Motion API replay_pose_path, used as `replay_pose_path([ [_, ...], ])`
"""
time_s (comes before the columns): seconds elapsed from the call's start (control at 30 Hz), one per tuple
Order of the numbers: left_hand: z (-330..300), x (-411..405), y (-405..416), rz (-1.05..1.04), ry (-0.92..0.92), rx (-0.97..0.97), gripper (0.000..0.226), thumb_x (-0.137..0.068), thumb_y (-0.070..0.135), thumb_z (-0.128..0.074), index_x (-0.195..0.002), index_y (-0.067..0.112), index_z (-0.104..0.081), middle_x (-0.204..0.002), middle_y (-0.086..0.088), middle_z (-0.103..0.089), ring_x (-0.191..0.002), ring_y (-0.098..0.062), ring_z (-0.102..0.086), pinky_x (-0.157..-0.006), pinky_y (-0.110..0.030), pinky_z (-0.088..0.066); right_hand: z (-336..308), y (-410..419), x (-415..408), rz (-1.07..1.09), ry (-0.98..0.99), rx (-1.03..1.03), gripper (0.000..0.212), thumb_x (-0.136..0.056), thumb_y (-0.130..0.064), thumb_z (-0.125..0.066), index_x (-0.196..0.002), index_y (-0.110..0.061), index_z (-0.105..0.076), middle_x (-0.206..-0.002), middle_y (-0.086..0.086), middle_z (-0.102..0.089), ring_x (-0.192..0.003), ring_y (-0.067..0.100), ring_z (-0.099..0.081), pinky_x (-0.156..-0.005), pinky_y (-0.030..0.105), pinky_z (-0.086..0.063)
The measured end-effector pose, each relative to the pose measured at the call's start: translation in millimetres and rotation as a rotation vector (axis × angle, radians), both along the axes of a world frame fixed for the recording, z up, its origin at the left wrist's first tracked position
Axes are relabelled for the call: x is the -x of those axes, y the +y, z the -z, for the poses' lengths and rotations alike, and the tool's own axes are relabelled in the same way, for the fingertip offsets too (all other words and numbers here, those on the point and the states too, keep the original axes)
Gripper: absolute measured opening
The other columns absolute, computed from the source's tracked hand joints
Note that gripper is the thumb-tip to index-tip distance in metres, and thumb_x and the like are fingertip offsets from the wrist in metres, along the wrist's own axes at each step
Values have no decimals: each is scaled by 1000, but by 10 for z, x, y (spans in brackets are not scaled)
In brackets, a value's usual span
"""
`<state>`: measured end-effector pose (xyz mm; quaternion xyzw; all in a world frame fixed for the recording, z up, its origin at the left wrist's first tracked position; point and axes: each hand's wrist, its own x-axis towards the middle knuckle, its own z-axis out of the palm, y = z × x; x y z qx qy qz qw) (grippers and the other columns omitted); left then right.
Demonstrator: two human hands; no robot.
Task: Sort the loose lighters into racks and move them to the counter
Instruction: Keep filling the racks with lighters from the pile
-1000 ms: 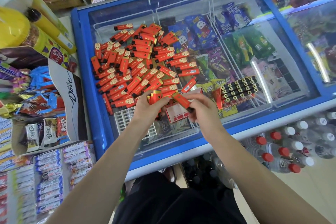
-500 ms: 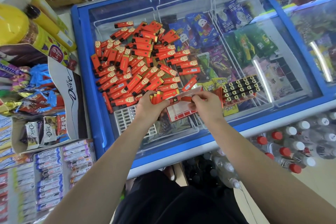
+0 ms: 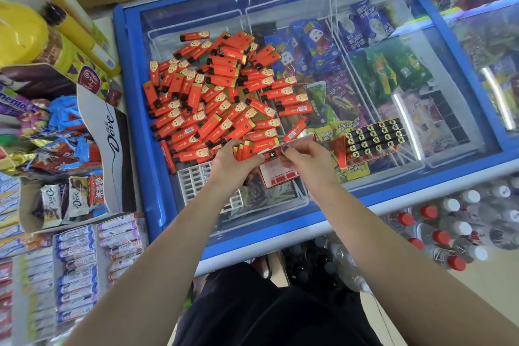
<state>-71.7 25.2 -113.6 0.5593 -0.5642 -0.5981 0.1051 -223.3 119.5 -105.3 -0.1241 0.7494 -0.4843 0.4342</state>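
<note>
My left hand (image 3: 234, 159) is closed around a small bunch of flat red plastic lighters (image 3: 243, 150), gold-capped ends up. My right hand (image 3: 302, 157) pinches one more red lighter (image 3: 271, 154) lying sideways between both hands, its round black-and-gold end facing me, over a red-and-white cardboard rack box (image 3: 278, 175).

The loose pile of red lighters (image 3: 213, 98) spreads just beyond my hands: slim rectangular bodies with black ends, gold bands and a small cartoon figure printed on each, lying at every angle, some stacked. To the right, a filled red rack of lighters (image 3: 370, 139) stands with its black-and-gold tops in rows. A white plastic grid insert (image 3: 196, 181) lies under my left wrist.

All of it rests on the sliding glass lid of a blue-framed chest freezer (image 3: 134, 126), with wrapped ice creams visible through the glass. Clear bottles with red and white caps (image 3: 449, 233) sit low on the right. On the left stands a white cardboard display box reading "Dove" (image 3: 111, 132), with a purple roll marked "mento" (image 3: 16, 105) beyond it and rows of wrapped candy rolls below.
</note>
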Motion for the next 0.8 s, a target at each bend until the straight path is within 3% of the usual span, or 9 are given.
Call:
replay_pose_path([
  [0.2,8,-7,-10,8,-2,-15,28,-88,23,-83,-110,18,-66,-68,2,-74,-62,-14,-69,-69,-39,-61,-38,-38,38,-25,81,-89,15,-85,-4,-71,-80,-16,-77,-69,2,-74,-68,15,-73,-86,45,-63],
  [0.33,1,-12,-4,22,-7,-22,29,-89,23,-82,-112,15,-66,-69,-1,-73,-61,-15,-68,-62,-34,-57,12,-71,52,22,85,-114,3,-87,-10,-73,-86,-11,-75,-71,2,-75,-67,12,-73,-87,43,-62],
  [0.4,-7,-14,2,22,-12,-26,29,-89,23,-82,-112,14,-66,-70,-3,-73,-59,-15,-66,-57,-30,-55,72,-104,49,52,65,-133,14,-87,-20,-75,-91,-7,-73,-75,6,-76,-69,17,-75,-86,45,-62],
  [0.47,-7,-15,-1,21,-13,-37,32,-89,25,-82,-115,15,-65,-72,-6,-74,-60,-16,-66,-58,-32,-55,119,-112,26,2,52,-218,35,-87,-38,-74,-89,-4,-71,-74,9,-76,-68,25,-76,-78,48,-64],
  [0.53,-12,-16,-10,23,-15,-52,36,-89,26,-82,-118,17,-64,-76,-7,-76,-62,-17,-67,-62,-35,-57,130,-77,-6,-81,-10,-290,49,-93,-51,-68,-82,-3,-67,-65,7,-73,-55,23,-72,-57,36,-61],
  [0.6,-27,-18,-17,26,-19,-57,37,-89,27,-82,-120,18,-64,-78,-8,-77,-63,-17,-68,-65,-38,-59,144,-27,-21,-123,-79,-319,57,-94,-59,-63,-80,-4,-64,-61,6,-68,-46,19,-64,-41,26,-48],
  [0.7,-44,-15,-4,16,-17,-49,33,-89,27,-82,-116,17,-64,-82,-13,-77,-65,-21,-67,-71,-50,-62,147,3,-4,-139,-159,-332,58,-94,-63,-59,-79,-7,-58,-61,6,-62,-41,16,-57,-39,23,-38],
  [0.8,-92,0,37,-37,13,-35,28,-92,28,-79,-112,19,-63,-80,-15,-75,-64,-22,-66,-70,-51,-61,97,10,1,-150,-197,-301,62,-95,-68,-52,-76,-9,-56,-58,7,-58,-44,18,-51,-43,26,-36],
])
